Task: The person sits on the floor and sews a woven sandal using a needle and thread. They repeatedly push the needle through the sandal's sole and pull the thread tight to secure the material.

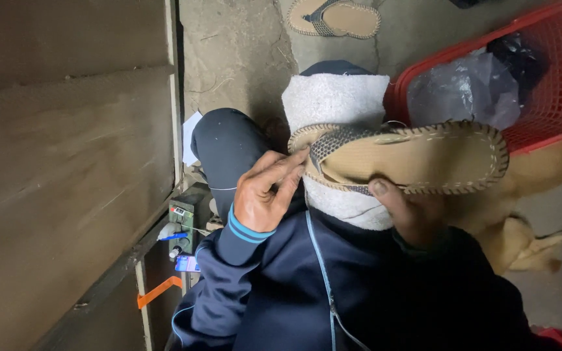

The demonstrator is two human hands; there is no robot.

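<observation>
My right hand grips a tan flip-flop sandal from below, thumb on its near edge. The sandal lies sideways over my lap, its rim stitched with dark and pale thread and a woven grey strap at its left end. At that strap end my left hand pinches with fingertips together; a thin thread runs from there across my knee. Whether it holds a needle is too small to tell. A white towel covers my knee beneath the sandal.
A second matching sandal lies on the concrete floor ahead. On the right stands a red plastic basket with plastic bags inside. Wooden boards rise on the left, small items beside them. Tan material lies at right.
</observation>
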